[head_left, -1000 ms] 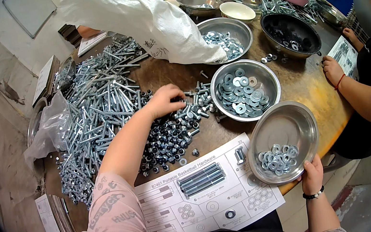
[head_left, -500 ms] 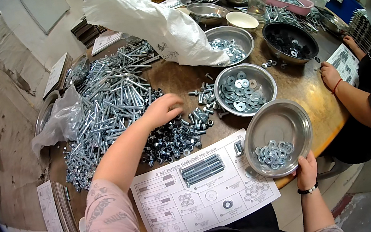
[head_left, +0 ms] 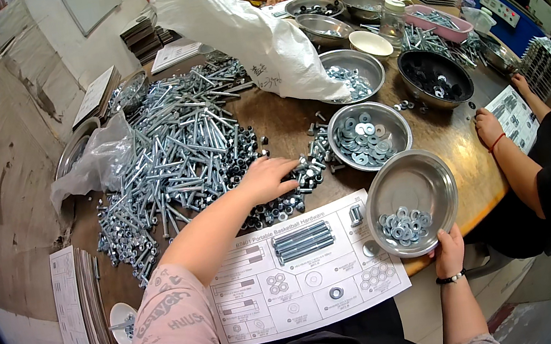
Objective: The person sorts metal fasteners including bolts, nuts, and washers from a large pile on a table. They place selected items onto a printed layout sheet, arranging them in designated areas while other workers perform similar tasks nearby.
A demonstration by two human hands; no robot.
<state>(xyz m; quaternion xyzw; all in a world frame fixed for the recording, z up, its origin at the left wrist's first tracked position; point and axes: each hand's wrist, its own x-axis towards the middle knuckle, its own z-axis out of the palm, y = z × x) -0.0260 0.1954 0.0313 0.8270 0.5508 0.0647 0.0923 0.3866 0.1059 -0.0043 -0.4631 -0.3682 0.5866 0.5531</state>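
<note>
My left hand (head_left: 268, 179) reaches over the near edge of a heap of dark nuts (head_left: 280, 207), its fingers stretched toward a cluster of short bolts (head_left: 313, 159). Nothing shows in its fingers. With my right hand (head_left: 449, 251) I grip the near rim of a tilted steel bowl (head_left: 412, 179) holding several flat washers (head_left: 405, 225). A printed parts sheet (head_left: 271, 327) lies in front of me, partly under the bowl. Long bolts (head_left: 303, 241), a pair of short bolts (head_left: 356, 215) and a dark washer (head_left: 336, 293) rest on it.
Long bolts (head_left: 177, 144) are heaped at the left. Beyond my bowl stand a bowl of larger washers (head_left: 365, 140), another of small parts (head_left: 355, 80), a dark bowl (head_left: 435, 78) and a white sack (head_left: 246, 32). A co-worker's hand (head_left: 489, 126) holds a sheet at the right.
My left hand has moved right and nearer, from the nuts toward the short bolts, and its fingers have stretched out. My right hand still holds the bowl. The view has shifted slightly.
</note>
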